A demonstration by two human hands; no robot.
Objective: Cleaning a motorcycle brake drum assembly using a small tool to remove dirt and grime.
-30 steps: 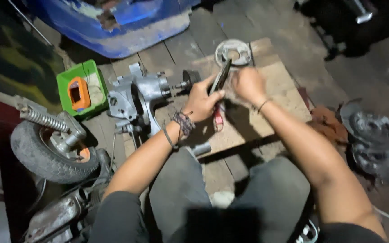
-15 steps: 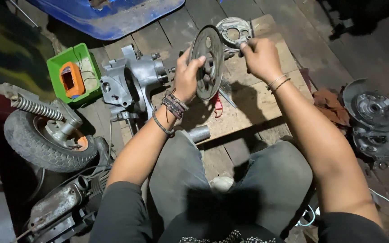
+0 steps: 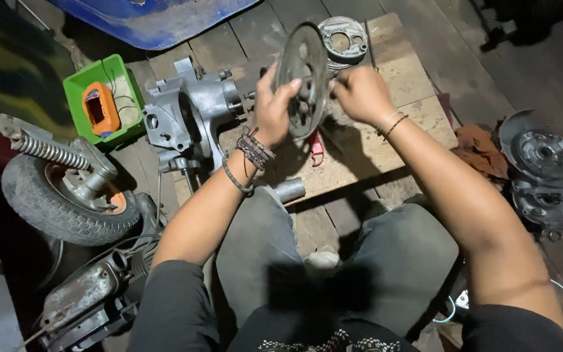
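The left hand (image 3: 274, 107) was closed around the left edge of a dark round metal disc (image 3: 302, 78), with the thumb on the face of the disc and the fingers behind it. The disc was held up on its edge, above a wooden board (image 3: 418, 107), a little tilted toward the camera. Several holes were visible in its face. The right hand (image 3: 360, 94) was at 3 o'clock from the disc, its fingers bent and touching the lower right part of the disc; it seemed to pinch there, but I could not tell if it held something small between the fingers. Both wrists carried bracelets.

At 9 o'clock from the disc, a grey engine casing (image 3: 187, 117) lay on the board, with its short shaft pointing toward the disc. At 12 o'clock, just behind the disc, a flat round metal plate (image 3: 345, 40) lay on the board. At 6 o'clock under the hands, a small red object (image 3: 317, 146) rested on the board. Farther at 9 o'clock, a green box (image 3: 99, 101) contained an orange part (image 3: 96, 109). At 8 o'clock stood a small wheel with a tyre (image 3: 66, 202) and a spring. At 3 o'clock, well apart, more round metal parts (image 3: 545, 156) lay on the floor.
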